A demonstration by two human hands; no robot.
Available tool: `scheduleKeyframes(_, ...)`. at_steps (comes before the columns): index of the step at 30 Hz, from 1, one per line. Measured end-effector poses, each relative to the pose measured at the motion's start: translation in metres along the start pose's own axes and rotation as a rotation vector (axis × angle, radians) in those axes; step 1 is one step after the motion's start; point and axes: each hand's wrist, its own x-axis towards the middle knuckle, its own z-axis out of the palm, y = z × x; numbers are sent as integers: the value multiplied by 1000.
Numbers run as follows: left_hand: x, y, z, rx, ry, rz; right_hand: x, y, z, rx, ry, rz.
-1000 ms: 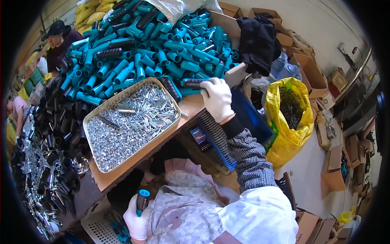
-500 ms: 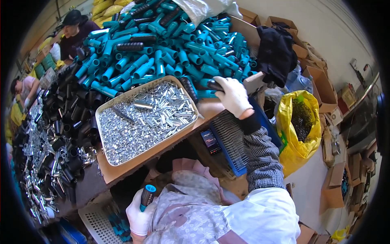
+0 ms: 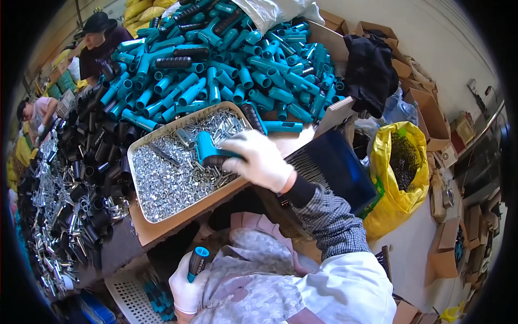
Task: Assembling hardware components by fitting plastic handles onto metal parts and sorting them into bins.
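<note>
My right hand [image 3: 260, 161], in a white glove, is closed on a teal plastic handle [image 3: 205, 147] with a black ribbed grip. It holds the handle over a cream-rimmed tray [image 3: 240, 178] heaped with small silvery metal pieces [image 3: 167, 186]. Low in the view, near my lap, my gloved left hand [image 3: 187, 285] is wrapped round another black-and-teal handle [image 3: 198, 262]. That one stands upright, its round hollow teal end facing up. The fingers of the left hand are partly hidden.
A large pile of teal handles [image 3: 183, 89] lies beyond the tray. Black tubes [image 3: 97, 162] and metal parts are heaped at the left. A blue crate [image 3: 345, 175] and a yellow sack [image 3: 386, 202] stand at the right. A co-worker [image 3: 100, 46] is at far left.
My right hand has swung left and nearer, from the pile's right edge to above the tray, bringing the teal handle with it. My left hand has barely moved.
</note>
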Motion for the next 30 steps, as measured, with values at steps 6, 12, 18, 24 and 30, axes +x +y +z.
scheduleKeyframes(6,1,-8,5,-60,-32,-41,11,128,-44,-430,14,370)
scheduleKeyframes(12,5,-4,10,-56,-74,34,57,137,-46,-588,-490,518)
scheduleKeyframes(18,2,-13,9,-85,-79,8,51,139,-51,-416,-601,481)
scheduleKeyframes(24,3,-12,9,-68,-71,83,44,156,-62,-268,-614,547)
scheduleKeyframes(30,-2,-11,3,-79,-63,-16,19,89,-60,-558,-352,530)
